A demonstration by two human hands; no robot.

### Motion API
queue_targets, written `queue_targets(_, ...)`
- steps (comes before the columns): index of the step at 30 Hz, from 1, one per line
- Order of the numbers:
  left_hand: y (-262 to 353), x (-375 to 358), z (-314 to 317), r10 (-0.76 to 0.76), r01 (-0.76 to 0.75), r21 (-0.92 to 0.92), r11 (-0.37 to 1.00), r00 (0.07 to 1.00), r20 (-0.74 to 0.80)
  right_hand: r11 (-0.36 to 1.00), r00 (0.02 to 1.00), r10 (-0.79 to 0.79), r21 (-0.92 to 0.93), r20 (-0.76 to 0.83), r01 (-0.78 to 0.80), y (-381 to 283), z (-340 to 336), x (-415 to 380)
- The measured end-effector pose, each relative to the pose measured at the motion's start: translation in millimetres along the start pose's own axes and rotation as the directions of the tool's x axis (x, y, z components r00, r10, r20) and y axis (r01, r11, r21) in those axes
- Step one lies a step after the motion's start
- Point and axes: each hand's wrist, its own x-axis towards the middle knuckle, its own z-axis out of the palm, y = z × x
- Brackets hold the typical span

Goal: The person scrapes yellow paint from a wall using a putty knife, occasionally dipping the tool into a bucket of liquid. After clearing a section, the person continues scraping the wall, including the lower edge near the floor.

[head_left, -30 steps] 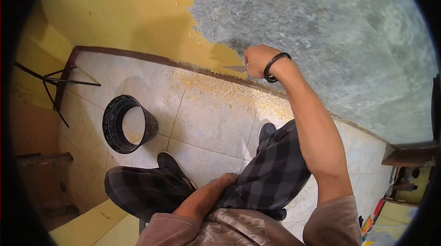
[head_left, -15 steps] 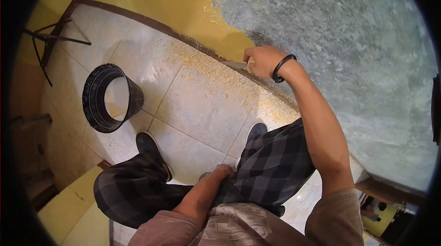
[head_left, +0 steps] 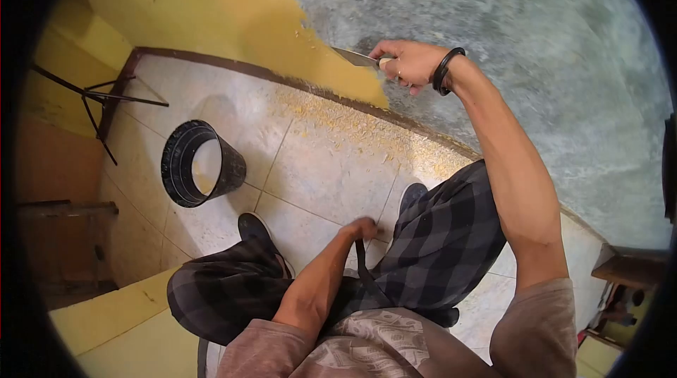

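My right hand point(head_left: 409, 64), with a black band on its wrist, grips the pale handle of a scraper point(head_left: 357, 58). The thin metal blade points left, over the border between the wall's yellow paint point(head_left: 275, 32) and its bare grey surface point(head_left: 493, 75); whether it touches cannot be told. Between my knees, my left hand point(head_left: 363, 228) is closed, slightly blurred, around the upper end of a black strap point(head_left: 365, 269) that runs down to my lap. Yellow and white paint flakes point(head_left: 352, 124) lie along the foot of the wall.
A black bucket point(head_left: 236, 166) with something pale inside stands on the tiled floor point(head_left: 317, 180), left of my feet. Thin black metal legs point(head_left: 92, 99) are at the far left. A brown skirting strip point(head_left: 233, 65) edges the wall. Wooden furniture point(head_left: 627, 269) is at lower right.
My right hand has risen from the wall's foot to higher on the wall, bringing the scraper's blade into plain view. My left hand has lifted from my lap, pulling the black strap up.
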Motion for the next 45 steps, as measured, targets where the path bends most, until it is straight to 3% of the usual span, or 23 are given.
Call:
queue_targets(1, 20, -27, -28, -0.139, 0.073, -0.388, 0.919, 0.980, -0.145, 0.996, 1.000, 0.026, 0.080, 0.016, -0.027, 4, -3, -7)
queue_targets(3, 24, -30, -61, -0.245, -0.190, -0.779, 0.597, 0.882, -0.403, 0.992, 1.000, -0.020, 0.123, 0.011, 0.019, 21, -4, -16)
queue_targets(5, 56, -59, -97, -0.288, -0.547, -0.682, 0.485, 0.636, -0.716, 0.947, 0.999, 0.010, 0.319, 0.036, -0.021, 33, -4, -27)
queue_targets(6, 74, -78, -114, -0.277, -0.630, -0.600, 0.492, 0.540, -0.794, 0.951, 1.000, 0.017, 0.309, 0.025, -0.024, 42, -5, -27)
queue_targets(9, 115, -122, -155, -0.138, -0.711, -0.345, 0.613, 0.334, -0.932, 0.948, 0.997, 0.054, 0.317, -0.053, -0.034, 58, -2, -32)
queue_targets(10, 129, -134, -167, -0.132, -0.714, -0.327, 0.618, 0.317, -0.939, 0.976, 0.999, 0.049, 0.215, -0.020, -0.044, 62, -2, -33)
queue_targets(12, 153, -153, -190, 0.003, -0.690, -0.152, 0.707, 0.218, -0.976, 0.981, 0.999, 0.039, 0.191, -0.005, -0.037, 66, 1, -30)
queue_targets(13, 161, -154, -201, 0.006, -0.689, -0.138, 0.711, 0.202, -0.979, 0.984, 0.999, 0.047, 0.171, 0.021, -0.050, 67, 4, -28)
queue_targets(15, 179, -150, -221, 0.014, -0.797, -0.210, 0.567, 0.264, -0.964, 0.982, 0.999, 0.040, 0.184, 0.020, -0.043, 66, 13, -18)
queue_targets(16, 184, -146, -228, 0.018, -0.772, -0.247, 0.586, 0.318, -0.948, 0.978, 0.999, 0.048, 0.203, 0.024, -0.052, 64, 16, -14)
queue_targets(19, 194, -132, -238, 0.037, -0.846, -0.239, 0.477, 0.291, -0.956, 0.912, 0.993, 0.096, 0.393, 0.069, -0.116, 53, 28, -5)
queue_targets(21, 197, -123, -237, -0.019, -0.893, -0.241, 0.380, 0.253, -0.967, 0.897, 0.989, 0.131, 0.417, 0.064, -0.146, 51, 31, 8)
queue_targets(23, 193, -112, -244, -0.201, -0.779, -0.225, 0.586, 0.129, -0.971, 0.885, 0.983, 0.174, 0.429, 0.060, -0.183, 56, 32, 22)
queue_targets(25, 185, -104, -253, -0.153, -0.836, -0.224, 0.501, 0.169, -0.974, 0.894, 0.973, 0.232, 0.392, 0.010, -0.218, 53, 34, 25)
queue_targets(27, 185, -99, -252, -0.113, -0.824, -0.127, 0.552, 0.077, -0.991, 0.905, 0.965, 0.262, 0.348, 0.003, -0.246, 50, 31, 21)
queue_targets(30, 183, -99, -256, -0.147, -0.829, -0.096, 0.551, 0.016, -0.989, 0.816, 0.961, 0.273, 0.517, 0.050, -0.258, 50, 33, 28)
queue_targets(33, 189, -101, -254, -0.216, -0.854, -0.134, 0.503, 0.026, -0.976, 0.866, 0.951, 0.309, 0.421, -0.026, -0.270, 38, 38, 28)
queue_targets(34, 188, -104, -254, -0.206, -0.847, -0.101, 0.522, -0.010, -0.978, 0.824, 0.945, 0.326, 0.497, -0.020, -0.274, 39, 41, 29)
queue_targets(37, 182, -105, -254, -0.196, -0.850, -0.069, 0.523, -0.041, -0.980, 0.827, 0.938, 0.340, 0.496, -0.066, -0.264, 29, 46, 27)
queue_targets(41, 182, -101, -252, -0.231, -0.870, -0.103, 0.482, -0.012, -0.973, 0.834, 0.906, 0.401, 0.464, -0.139, -0.298, 29, 56, 35)
queue_targets(43, 180, -108, -254, -0.201, -0.879, -0.183, 0.440, 0.103, -0.974, 0.770, 0.867, 0.469, 0.558, -0.166, -0.309, 21, 62, 35)
queue_targets(45, 177, -106, -254, -0.210, -0.873, -0.163, 0.460, 0.072, -0.975, 0.769, 0.864, 0.475, 0.556, -0.167, -0.315, 20, 66, 36)
